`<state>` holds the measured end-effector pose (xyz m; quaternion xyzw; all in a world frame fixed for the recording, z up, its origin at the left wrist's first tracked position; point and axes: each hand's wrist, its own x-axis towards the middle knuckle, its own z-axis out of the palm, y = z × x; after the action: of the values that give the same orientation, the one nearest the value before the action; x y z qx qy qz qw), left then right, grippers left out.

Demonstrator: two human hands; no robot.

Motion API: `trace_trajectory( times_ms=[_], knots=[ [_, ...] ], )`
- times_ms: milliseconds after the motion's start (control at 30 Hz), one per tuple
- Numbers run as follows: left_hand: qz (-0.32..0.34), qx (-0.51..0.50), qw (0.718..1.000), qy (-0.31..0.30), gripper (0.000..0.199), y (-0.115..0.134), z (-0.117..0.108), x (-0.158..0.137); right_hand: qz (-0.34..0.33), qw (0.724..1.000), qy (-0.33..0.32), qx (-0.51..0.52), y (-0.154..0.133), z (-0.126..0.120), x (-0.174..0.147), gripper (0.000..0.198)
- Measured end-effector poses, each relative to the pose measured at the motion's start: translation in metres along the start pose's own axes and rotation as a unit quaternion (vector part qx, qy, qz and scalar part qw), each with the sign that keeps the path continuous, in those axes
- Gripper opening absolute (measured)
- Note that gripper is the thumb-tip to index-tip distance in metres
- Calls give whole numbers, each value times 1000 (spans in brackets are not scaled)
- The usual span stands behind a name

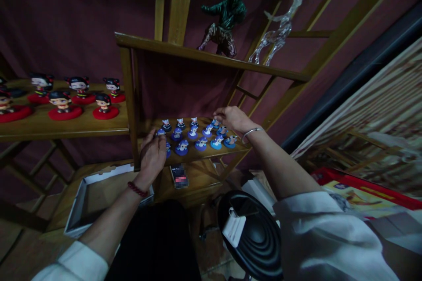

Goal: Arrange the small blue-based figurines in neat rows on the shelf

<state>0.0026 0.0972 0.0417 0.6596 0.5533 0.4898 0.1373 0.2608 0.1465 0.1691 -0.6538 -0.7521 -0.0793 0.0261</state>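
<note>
- Left hand: forearm rises from the lower left, wrist straight, back of the hand toward the camera. Fingers curl forward over the left end of the blue figurines; the fingertips touch the figurine nearest the shelf post. Whether the fingers actually pinch that figurine cannot be told, as the hand hides the contact.
- A dark red bead bracelet sits on the left wrist; a white sleeve cuff shows at the bottom edge.
- Right hand: arm reaches in from the lower right, elbow bent, forearm angled up and left. The hand is palm down, fingers loosely bent, hovering over the far right figurines of the group. The fingertips lie at a back-row figurine; a closed grasp cannot be confirmed.
- A silver bangle circles the right wrist.
- The blue figurines stand upright in rows on the lower wooden shelf, between the two hands.
- Upper shelf board bears a dark green figure and a clear glass deer, side by side.
- Left shelf carries red-based dolls in two rows, well apart from the hands.
- An open white box lies below the left forearm.
- A black round ribbed object sits beneath the right arm.
</note>
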Motion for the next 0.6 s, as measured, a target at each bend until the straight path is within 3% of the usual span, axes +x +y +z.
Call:
trace_trajectory(
  times_ms=[300,600],
  knots=[
    [-2,18,1000,3,48,0,-1,-3,-39,999,-10,26,-27,-1,-17,27],
    [90,34,995,25,44,3,-11,-18,-70,996,-35,47,-46,12,-4,30]
  ],
)
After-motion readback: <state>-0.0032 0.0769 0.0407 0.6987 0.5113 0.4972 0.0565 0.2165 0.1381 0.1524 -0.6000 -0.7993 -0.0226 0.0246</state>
